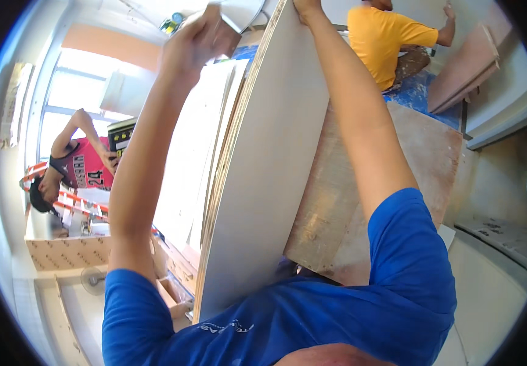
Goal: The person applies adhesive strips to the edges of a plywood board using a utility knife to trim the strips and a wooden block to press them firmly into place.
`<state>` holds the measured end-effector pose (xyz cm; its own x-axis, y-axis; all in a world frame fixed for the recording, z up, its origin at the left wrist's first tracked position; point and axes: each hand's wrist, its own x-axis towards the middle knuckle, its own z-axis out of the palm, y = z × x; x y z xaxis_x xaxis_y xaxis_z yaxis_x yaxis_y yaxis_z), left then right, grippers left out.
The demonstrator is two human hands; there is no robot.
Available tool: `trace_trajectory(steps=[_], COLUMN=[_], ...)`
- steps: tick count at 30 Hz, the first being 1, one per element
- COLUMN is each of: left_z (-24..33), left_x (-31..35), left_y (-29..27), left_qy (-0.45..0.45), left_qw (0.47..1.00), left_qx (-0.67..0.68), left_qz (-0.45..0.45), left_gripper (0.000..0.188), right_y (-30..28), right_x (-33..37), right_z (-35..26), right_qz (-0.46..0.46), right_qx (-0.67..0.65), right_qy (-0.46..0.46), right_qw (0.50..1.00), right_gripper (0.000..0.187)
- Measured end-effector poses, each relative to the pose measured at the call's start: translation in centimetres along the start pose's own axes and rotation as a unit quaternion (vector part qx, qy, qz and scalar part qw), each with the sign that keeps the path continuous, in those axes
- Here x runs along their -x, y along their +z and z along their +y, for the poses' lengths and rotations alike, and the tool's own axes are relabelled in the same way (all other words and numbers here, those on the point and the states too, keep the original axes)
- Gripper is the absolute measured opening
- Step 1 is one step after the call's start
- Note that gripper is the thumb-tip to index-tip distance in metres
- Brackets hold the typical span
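Note:
A large plywood panel (269, 134) with a pale grey face and a bare layered edge stands on edge in front of me, running from my chest up to the top of the picture. My left hand (191, 49) is raised beside the panel's exposed edge, closed around a small brown block (222, 40). Motion smears that hand and the block, so the block's exact kind is unclear. At the panel's far end my right hand (307, 8) grips its edge; the fingers are partly cut off by the picture's top.
White boards (193, 152) lie left of the panel, a worn plywood sheet (391, 177) right. A person in yellow (385, 39) sits at far right near leaning boards (468, 70). Another in a red jersey (89, 161) holds a black case by an orange ladder (83, 204).

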<state>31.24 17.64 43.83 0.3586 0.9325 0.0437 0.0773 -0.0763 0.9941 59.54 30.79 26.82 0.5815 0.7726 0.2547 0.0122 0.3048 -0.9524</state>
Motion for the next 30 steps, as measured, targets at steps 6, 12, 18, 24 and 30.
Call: trace_trajectory(steps=[6,12,18,24,30], left_z=[5.1,4.7,4.3,3.7,3.4], left_x=[29.3,40.2,41.5,40.3,33.6], left_y=[-9.4,-11.3,-11.0,-10.0,-8.4], left_qy=[-0.020,0.111,0.129,0.122,0.178], left_qw=[0.943,0.832,0.827,0.827,0.829], left_qx=[-0.322,-0.544,-0.547,-0.548,-0.529], left_qz=[0.075,0.013,0.014,0.022,0.023], left_gripper=[0.056,0.051,0.054,0.053,0.053], right_y=[6.3,6.6,6.8,7.2,7.4], right_x=[0.3,0.6,1.0,1.3,1.1], right_z=[-0.2,-2.0,-3.3,-3.2,-3.4], right_qz=[0.022,0.010,-0.004,0.008,0.018], right_qx=[-0.017,-0.106,-0.202,-0.188,-0.178], right_qy=[0.009,-0.021,-0.014,-0.011,-0.003], right_qw=[1.000,0.994,0.979,0.982,0.984], right_gripper=[0.074,0.062,0.054,0.057,0.060])
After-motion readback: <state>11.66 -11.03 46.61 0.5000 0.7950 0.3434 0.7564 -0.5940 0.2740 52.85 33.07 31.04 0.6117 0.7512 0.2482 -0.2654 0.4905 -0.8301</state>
